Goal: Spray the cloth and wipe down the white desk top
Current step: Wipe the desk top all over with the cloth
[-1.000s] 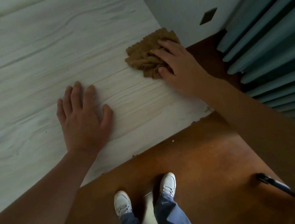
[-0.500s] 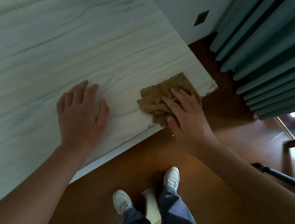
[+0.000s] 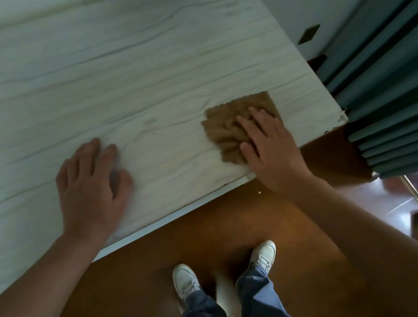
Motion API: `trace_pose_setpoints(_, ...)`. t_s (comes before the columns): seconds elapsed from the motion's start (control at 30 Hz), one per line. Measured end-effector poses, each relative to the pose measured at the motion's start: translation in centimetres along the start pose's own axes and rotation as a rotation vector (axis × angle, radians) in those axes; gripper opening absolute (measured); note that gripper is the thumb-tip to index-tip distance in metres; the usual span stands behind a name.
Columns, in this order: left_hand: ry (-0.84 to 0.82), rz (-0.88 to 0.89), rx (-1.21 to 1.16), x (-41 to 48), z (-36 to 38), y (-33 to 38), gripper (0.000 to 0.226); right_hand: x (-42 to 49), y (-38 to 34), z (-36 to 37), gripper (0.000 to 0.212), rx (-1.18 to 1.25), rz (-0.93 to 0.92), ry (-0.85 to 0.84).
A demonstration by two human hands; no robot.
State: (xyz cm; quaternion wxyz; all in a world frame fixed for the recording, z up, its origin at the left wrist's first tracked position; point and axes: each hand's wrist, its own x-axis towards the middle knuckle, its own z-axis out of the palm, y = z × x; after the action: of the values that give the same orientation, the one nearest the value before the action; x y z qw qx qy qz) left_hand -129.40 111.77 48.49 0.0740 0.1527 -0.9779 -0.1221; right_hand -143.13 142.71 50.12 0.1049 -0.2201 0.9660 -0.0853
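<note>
At the near right corner of a white desk top (image 3: 106, 78), a person pressed a brown cloth (image 3: 229, 119) flat against the wood-grain surface with the right hand (image 3: 269, 148). Its fingers were extended across the cloth's near half and its thumb sat at the near edge. The left hand (image 3: 87, 184) rested palm-down on the bare desk well to the left of the cloth, fingers spread and holding nothing, apparently as a brace.

The cloth lay bunched on its left side and flatter on its right. It was close to the desk's front edge and just in from the chipped right-hand corner, beside which a teal pleated curtain (image 3: 395, 71) hung. The person stood on a brown floor (image 3: 213, 226) in white shoes (image 3: 185, 278). No spray bottle was visible, and whether the cloth was damp could not be told from this view.

The work appeared to be in its wiping stage, with the near right corner under the cloth and the broad stretch of desk toward the wall and to the left lying beyond it. The next stroke would likely call for steady downward pressure through flat fingers as the cloth was drawn across the surface in overlapping passes. Care would be needed that it did not slide off the front edge, and the bracing hand would have to shift aside once the cloth's path reached it.
</note>
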Motion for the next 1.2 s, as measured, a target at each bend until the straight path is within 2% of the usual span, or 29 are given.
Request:
trace_pose_setpoints(0.17,0.034,-0.012,-0.017,0.0,0.1,-0.3,0.058,9.2,-1.1,-0.6,0.055,0.011,0.212,0.124)
trace_pose_setpoints(0.27,0.032,-0.009,0.002,0.1,0.2,-0.3,0.058,12.5,-5.0,-0.1,0.057,0.016,0.230,0.129)
trace_pose_setpoints(0.37,0.005,-0.012,0.009,0.0,0.1,-0.4,0.059,10.5,-9.0,1.0,0.057,-0.031,0.095,0.107)
trace_pose_setpoints(0.47,-0.018,-0.022,-0.004,0.0,0.0,-0.4,0.060,4.2,-11.2,2.2,0.059,-0.029,-0.137,0.017)
trace_pose_setpoints(0.53,-0.016,-0.018,0.001,0.0,0.0,-0.5,0.060,0.1,-10.8,2.4,0.059,-0.012,-0.283,-0.058)
trace_pose_setpoints(0.63,-0.031,-0.006,0.014,0.1,0.0,-0.6,0.059,-2.1,-7.7,1.7,0.056,-0.045,-0.359,-0.108)
trace_pose_setpoints(0.7,-0.041,-0.006,0.022,0.1,0.1,-0.6,0.059,-0.8,-5.8,1.0,0.055,-0.071,-0.328,-0.096)
trace_pose_setpoints(0.8,-0.037,-0.012,0.022,0.2,0.2,-0.6,0.059,3.8,-5.4,0.6,0.054,-0.068,-0.184,-0.019)
trace_pose_setpoints(0.9,-0.019,-0.002,0.034,0.2,0.2,-0.6,0.059,8.8,-8.6,1.0,0.055,-0.027,0.004,0.076)
trace_pose_setpoints(0.97,-0.019,0.004,0.050,0.2,0.2,-0.5,0.059,10.6,-11.9,1.5,0.056,-0.020,0.051,0.109)
trace_pose_setpoints(1.03,-0.021,0.000,0.057,0.3,0.3,-0.5,0.059,10.4,-14.8,2.2,0.057,-0.011,-0.017,0.114)
trace_pose_setpoints(1.1,-0.027,-0.001,0.060,0.2,0.2,-0.5,0.060,8.4,-16.3,2.9,0.057,0.009,-0.174,0.078)
trace_pose_setpoints(1.2,-0.031,-0.008,0.064,0.3,0.2,-0.6,0.058,4.8,-15.3,3.0,0.055,0.040,-0.350,-0.010)
